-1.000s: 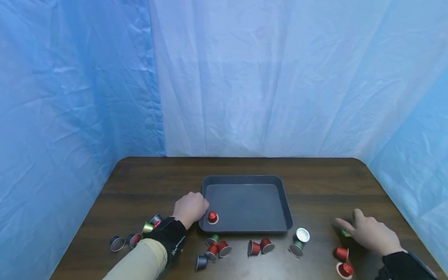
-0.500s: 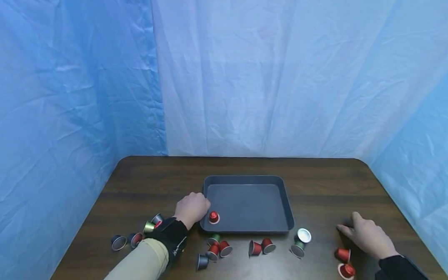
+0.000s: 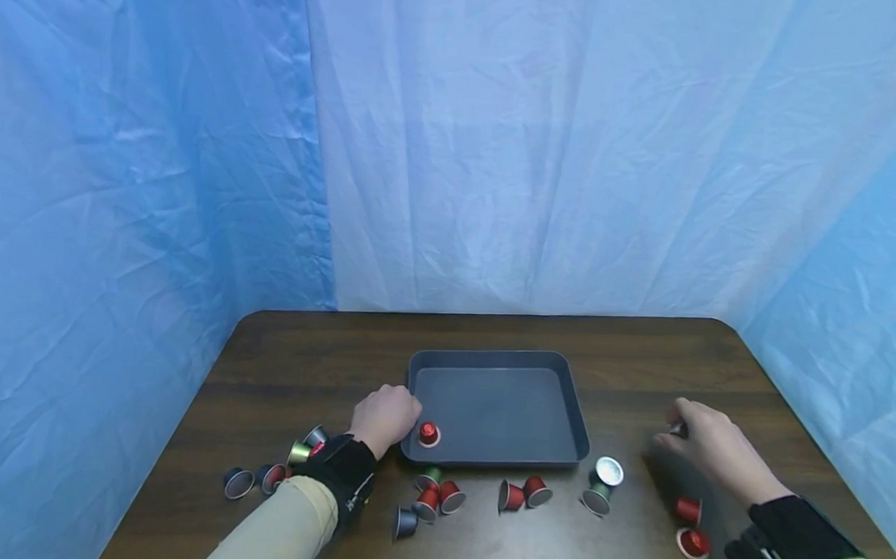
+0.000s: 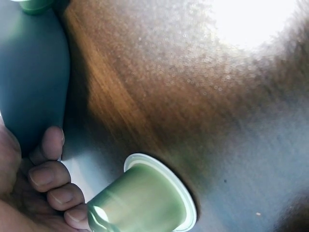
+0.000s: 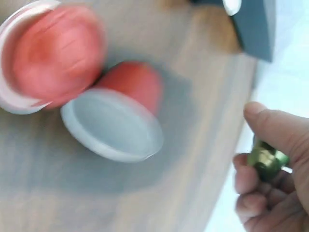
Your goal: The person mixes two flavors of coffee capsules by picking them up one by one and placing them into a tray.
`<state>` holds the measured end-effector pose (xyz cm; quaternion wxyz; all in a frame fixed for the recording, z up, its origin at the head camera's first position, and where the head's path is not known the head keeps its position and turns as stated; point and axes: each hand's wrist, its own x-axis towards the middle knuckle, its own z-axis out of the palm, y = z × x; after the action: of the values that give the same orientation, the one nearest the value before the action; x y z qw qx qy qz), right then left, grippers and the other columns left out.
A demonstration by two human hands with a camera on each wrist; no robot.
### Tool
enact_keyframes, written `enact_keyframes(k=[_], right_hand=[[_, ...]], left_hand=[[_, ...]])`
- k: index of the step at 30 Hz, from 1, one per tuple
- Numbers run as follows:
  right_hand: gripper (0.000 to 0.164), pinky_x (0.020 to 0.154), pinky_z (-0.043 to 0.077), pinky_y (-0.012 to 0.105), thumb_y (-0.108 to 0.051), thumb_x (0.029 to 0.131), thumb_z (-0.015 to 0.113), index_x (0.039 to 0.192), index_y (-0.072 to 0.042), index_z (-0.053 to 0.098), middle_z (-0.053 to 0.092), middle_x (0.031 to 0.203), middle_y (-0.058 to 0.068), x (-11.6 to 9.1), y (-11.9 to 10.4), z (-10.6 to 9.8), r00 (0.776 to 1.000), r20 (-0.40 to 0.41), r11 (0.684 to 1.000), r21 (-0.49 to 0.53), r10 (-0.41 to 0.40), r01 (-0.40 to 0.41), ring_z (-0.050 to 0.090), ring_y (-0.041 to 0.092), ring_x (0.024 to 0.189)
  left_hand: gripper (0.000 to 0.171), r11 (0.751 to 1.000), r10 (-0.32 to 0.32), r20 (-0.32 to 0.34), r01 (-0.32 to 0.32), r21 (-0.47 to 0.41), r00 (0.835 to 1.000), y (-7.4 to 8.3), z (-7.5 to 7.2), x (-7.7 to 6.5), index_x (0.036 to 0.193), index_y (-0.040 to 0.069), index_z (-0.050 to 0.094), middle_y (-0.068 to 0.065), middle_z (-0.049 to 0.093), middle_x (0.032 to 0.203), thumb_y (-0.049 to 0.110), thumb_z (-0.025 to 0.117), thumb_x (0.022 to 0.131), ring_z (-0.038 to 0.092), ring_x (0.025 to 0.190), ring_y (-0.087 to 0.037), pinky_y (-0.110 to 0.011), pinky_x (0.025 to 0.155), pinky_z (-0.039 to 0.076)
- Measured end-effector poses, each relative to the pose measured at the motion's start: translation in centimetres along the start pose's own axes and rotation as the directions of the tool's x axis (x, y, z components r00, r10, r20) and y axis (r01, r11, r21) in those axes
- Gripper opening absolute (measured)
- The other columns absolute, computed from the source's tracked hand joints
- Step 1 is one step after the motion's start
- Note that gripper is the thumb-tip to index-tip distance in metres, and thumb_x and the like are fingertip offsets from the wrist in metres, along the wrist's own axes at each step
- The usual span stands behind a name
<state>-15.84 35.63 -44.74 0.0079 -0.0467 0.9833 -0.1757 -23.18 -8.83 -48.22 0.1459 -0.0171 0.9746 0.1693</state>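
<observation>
My right hand point(image 3: 714, 441) is raised over the right side of the table. Between its thumb and curled fingers it holds a green coffee capsule point(image 5: 266, 162), shiny in the right wrist view. My left hand point(image 3: 385, 414) grips the left edge of the dark grey tray point(image 3: 498, 407); in the left wrist view its fingers point(image 4: 50, 174) curl by the tray's side. A red capsule point(image 3: 429, 434) sits in the tray's near left corner. Below my right hand, two red capsules lie close together, one on its side point(image 3: 687, 509) and one foil down point(image 3: 694, 544).
Left of the left wrist lie several capsules, among them a light green one point(image 3: 298, 453) and a dark one point(image 3: 239, 483). Before the tray are a dark capsule point(image 3: 405, 524), red ones point(image 3: 538, 490) and a silver-lidded one point(image 3: 609, 471). Blue sheeting point(image 3: 544, 150) hangs behind the table.
My right hand has picked up the green capsule from the table and lifted it, moving slightly left. The left hand and the tray hold nearly still.
</observation>
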Motion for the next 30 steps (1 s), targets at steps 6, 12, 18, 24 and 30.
enact_keyframes(k=[6, 12, 18, 24, 30], right_hand=[[0.043, 0.063, 0.050, 0.036, -0.018, 0.089, 0.079, 0.119, 0.001, 0.055, 0.066, 0.094, 0.009, 0.7, -3.1, -1.2, 0.999, 0.030, 0.997, 0.074, -0.031, 0.029, 0.061, 0.019, 0.078], [0.052, 0.063, 0.045, 0.033, -0.026, 0.087, 0.082, 0.118, -0.002, 0.047, 0.063, 0.090, 0.006, 1.6, -5.7, -1.9, 0.996, 0.024, 0.989, 0.127, -0.081, 0.078, 0.057, 0.017, 0.075], [0.042, 0.059, 0.039, 0.028, -0.029, 0.087, 0.082, 0.108, -0.007, 0.053, 0.056, 0.081, -0.001, 2.5, -7.7, -2.0, 0.983, -0.014, 0.975, 0.126, -0.183, 0.183, 0.049, 0.014, 0.070], [0.033, 0.061, 0.042, 0.027, -0.034, 0.093, 0.075, 0.111, -0.010, 0.061, 0.058, 0.088, -0.003, 3.2, -9.7, -1.5, 0.960, -0.047, 0.961, 0.020, -0.276, 0.277, 0.051, 0.010, 0.072], [0.052, 0.077, 0.056, 0.035, -0.044, 0.099, 0.065, 0.136, -0.008, 0.059, 0.066, 0.115, 0.001, 3.6, -11.1, -0.8, 0.939, -0.026, 0.939, -0.035, -0.342, 0.341, 0.064, 0.009, 0.091]], left_hand=[[0.036, 1.000, -0.002, 0.004, 0.002, 0.012, 1.000, 0.1, 0.3, 0.2, 0.076, 0.010, 0.065, -0.007, 0.056, 0.067, 0.031, 0.056, 0.103, 0.056, 0.060, -0.022, -0.031, 0.056, 0.044], [0.035, 1.000, -0.020, 0.019, 0.020, 0.017, 1.000, 0.3, 0.2, 0.3, 0.080, 0.009, 0.067, -0.006, 0.057, 0.068, 0.033, 0.056, 0.103, 0.056, 0.061, -0.022, -0.032, 0.058, 0.046], [0.030, 0.999, -0.005, 0.026, 0.004, 0.045, 1.000, 0.4, 0.3, 0.4, 0.091, 0.008, 0.070, -0.007, 0.057, 0.070, 0.032, 0.057, 0.103, 0.056, 0.063, -0.023, -0.033, 0.059, 0.047], [0.029, 0.997, 0.023, 0.019, -0.024, 0.066, 1.000, 0.5, 0.4, 0.5, 0.093, 0.008, 0.071, -0.007, 0.056, 0.070, 0.031, 0.057, 0.104, 0.056, 0.064, -0.022, -0.034, 0.058, 0.047], [0.022, 0.987, 0.072, 0.034, -0.077, 0.145, 0.997, 0.5, 0.4, 0.4, 0.101, 0.008, 0.072, -0.005, 0.056, 0.071, 0.028, 0.061, 0.102, 0.056, 0.065, -0.021, -0.035, 0.060, 0.050]])
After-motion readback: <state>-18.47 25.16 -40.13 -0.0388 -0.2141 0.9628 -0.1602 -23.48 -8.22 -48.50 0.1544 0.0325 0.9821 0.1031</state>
